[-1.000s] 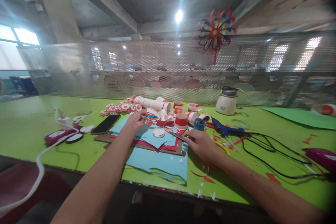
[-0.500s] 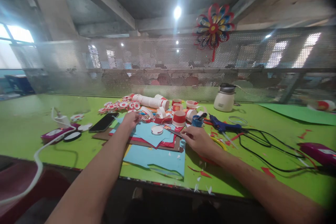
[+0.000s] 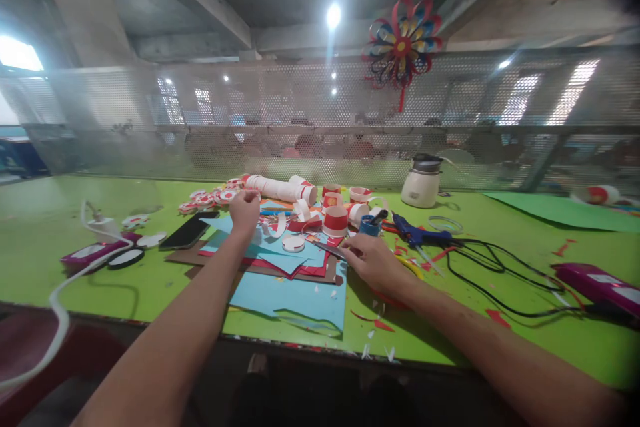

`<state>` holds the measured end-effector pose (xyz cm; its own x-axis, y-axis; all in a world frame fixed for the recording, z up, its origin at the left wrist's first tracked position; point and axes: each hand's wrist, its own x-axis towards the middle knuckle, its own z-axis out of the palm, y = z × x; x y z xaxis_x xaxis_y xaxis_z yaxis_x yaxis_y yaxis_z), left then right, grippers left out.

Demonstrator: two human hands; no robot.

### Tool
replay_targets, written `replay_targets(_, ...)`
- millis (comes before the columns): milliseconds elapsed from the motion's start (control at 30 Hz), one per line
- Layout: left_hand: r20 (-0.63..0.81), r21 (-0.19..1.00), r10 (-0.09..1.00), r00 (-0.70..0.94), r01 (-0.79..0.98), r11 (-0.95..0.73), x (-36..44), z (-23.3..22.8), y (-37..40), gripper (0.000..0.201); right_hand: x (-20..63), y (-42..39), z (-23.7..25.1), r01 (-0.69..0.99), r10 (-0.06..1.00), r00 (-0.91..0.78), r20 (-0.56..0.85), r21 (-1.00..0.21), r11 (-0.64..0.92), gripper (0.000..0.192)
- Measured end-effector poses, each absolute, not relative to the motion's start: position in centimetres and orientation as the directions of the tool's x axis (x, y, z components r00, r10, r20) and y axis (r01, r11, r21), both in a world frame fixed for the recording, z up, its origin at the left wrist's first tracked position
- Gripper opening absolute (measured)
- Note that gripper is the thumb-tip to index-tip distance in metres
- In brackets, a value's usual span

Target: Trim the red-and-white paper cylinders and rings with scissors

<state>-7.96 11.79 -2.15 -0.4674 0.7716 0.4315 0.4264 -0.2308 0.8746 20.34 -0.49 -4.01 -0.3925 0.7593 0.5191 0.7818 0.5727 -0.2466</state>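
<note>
My left hand [image 3: 244,213] is raised over the back of the paper pile, its fingers drawn together beside the white paper-cup roll [image 3: 277,189]. What they pinch, if anything, is hidden. Closed around scissors, my right hand [image 3: 373,257] rests near the pile's right edge; the metal blades [image 3: 327,250] point left and a yellow handle part [image 3: 410,267] shows behind the hand. Between the hands, a round white disc [image 3: 293,243] lies on light blue paper [image 3: 293,297]. Cut red-and-white cup pieces [image 3: 335,221] and curled white strips [image 3: 301,210] stand just behind it.
Red-and-white rosettes [image 3: 207,199] and a black phone [image 3: 187,231] lie left. To the right are a blue pot [image 3: 370,225], a blue glue gun [image 3: 417,232] with black cord, and a white kettle-like jug [image 3: 421,187]. A perforated screen [image 3: 300,100] closes the green table's back.
My left hand has lifted and shifted slightly left, away from the strips and cup pieces. My right hand still holds the scissors in about the same place. The view has shifted slightly.
</note>
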Motion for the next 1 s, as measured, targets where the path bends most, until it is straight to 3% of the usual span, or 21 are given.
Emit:
replay_targets(100, 0.538, 0.792, 0.776, -0.329, 0.513, -0.332, -6.3, -1.6, 10.7, 0.018, 20.4, -0.3, -4.0, 0.805, 0.768, -0.370, 0.522, -0.233, 0.546, 0.022)
replay_targets(167, 0.578, 0.682, 0.814, -0.049, 0.577, -0.449, -5.4, -1.4, 9.9, 0.018, 20.4, -0.3, -3.9, 0.816, 0.772, -0.363, 0.522, -0.221, 0.534, 0.021)
replay_targets(233, 0.495, 0.620, 0.838, 0.231, 0.582, -0.527, -4.7, -1.4, 9.2, 0.017, 20.3, -0.4, -3.7, 0.826, 0.774, -0.360, 0.520, -0.207, 0.523, 0.021)
replay_targets(300, 0.396, 0.616, 0.850, 0.347, 0.586, -0.526, -4.5, -1.4, 8.8, 0.013, 20.3, -0.5, -3.5, 0.836, 0.778, -0.357, 0.516, -0.194, 0.513, 0.021)
replay_targets(400, 0.309, 0.578, 0.871, 0.381, 0.652, -0.490, -4.6, -1.5, 8.7, 0.014, 20.2, -0.8, -3.2, 0.848, 0.784, -0.350, 0.513, -0.182, 0.498, 0.019)
replay_targets(633, 0.088, 0.289, 0.828, 0.554, 0.781, -0.554, -4.4, -0.4, 8.1, 0.035, 20.2, -0.7, -3.3, 0.849, 0.792, -0.352, 0.500, -0.186, 0.495, 0.019)
replay_targets(1000, -0.108, 0.162, 0.811, 0.575, 0.815, -0.557, -4.1, 0.2, 6.6, 0.073, 20.1, -0.7, -3.4, 0.860, 0.794, -0.357, 0.493, -0.158, 0.485, 0.021)
